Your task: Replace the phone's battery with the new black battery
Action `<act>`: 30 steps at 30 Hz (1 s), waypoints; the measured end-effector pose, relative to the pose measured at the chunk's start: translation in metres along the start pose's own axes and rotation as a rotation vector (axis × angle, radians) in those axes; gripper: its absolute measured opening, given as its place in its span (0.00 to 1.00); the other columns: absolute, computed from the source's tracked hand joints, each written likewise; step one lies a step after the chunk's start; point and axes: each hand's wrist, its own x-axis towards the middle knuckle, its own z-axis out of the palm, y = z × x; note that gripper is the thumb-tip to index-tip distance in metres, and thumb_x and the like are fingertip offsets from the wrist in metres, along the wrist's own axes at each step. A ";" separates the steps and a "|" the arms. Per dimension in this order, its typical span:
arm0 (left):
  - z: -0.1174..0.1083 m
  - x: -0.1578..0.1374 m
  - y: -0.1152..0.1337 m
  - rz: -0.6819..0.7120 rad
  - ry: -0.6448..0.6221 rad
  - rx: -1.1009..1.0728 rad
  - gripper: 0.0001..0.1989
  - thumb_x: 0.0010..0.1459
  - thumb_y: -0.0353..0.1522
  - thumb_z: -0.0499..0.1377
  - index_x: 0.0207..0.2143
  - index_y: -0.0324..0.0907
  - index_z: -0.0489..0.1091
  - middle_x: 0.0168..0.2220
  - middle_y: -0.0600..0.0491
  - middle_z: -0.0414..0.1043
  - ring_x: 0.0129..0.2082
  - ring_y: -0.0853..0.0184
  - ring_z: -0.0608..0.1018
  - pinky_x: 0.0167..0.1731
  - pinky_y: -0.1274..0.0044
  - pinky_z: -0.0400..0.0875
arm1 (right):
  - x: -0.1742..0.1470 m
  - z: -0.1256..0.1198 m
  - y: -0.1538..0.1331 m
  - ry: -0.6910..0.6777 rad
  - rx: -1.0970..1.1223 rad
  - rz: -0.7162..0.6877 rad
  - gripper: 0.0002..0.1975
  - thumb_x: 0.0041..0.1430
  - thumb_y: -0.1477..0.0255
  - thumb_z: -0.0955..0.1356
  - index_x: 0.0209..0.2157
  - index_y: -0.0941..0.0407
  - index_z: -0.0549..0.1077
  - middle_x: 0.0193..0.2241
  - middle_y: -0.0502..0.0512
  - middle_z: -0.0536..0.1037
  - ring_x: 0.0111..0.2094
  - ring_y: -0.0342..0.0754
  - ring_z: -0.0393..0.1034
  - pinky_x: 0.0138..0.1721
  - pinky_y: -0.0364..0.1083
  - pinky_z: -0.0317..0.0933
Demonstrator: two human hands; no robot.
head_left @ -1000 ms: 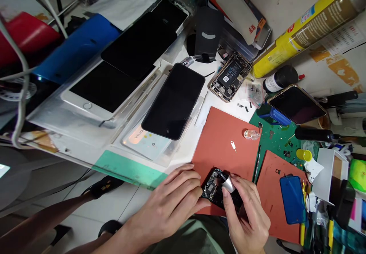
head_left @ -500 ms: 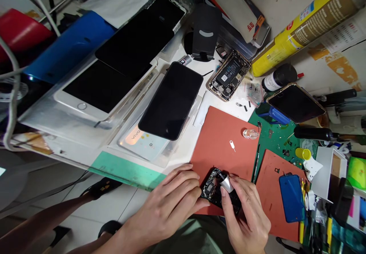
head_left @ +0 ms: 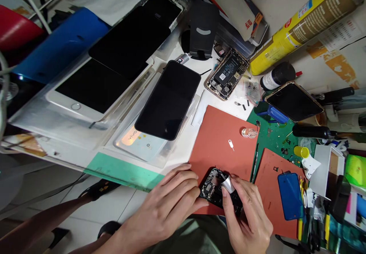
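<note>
A: Far left, one white screen, and one black panel lapping over its top end!
B: Next, one black screen, lying over one Vivo cover.
A: Here's the left hand: fingers side by side, pressed close, thumb at the left edge of an open phone.
B: And that phone sits between both hands, on the near end of the first red mat of two.
A: Up beyond, a second open phone, one battery showing.
B: Now one silver cap, one stem aimed into the near phone. Touching? I can't tell!
A: One pin on the mat, and the right hand pinching that cap, thumb against fingertips!
B: One bottle on its side at the mat's right edge, one slim tool between the mats.
A: Second red mat: one blue phone there.
B: And up top, one yellow can, slanting!
</note>
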 end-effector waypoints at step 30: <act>0.001 0.006 -0.003 0.005 0.000 -0.036 0.08 0.65 0.25 0.70 0.43 0.34 0.75 0.38 0.49 0.80 0.45 0.61 0.82 0.57 0.62 0.77 | -0.016 -0.010 0.004 0.043 -0.057 0.073 0.24 0.63 0.86 0.75 0.59 0.59 0.78 0.46 0.64 0.84 0.48 0.59 0.81 0.43 0.56 0.78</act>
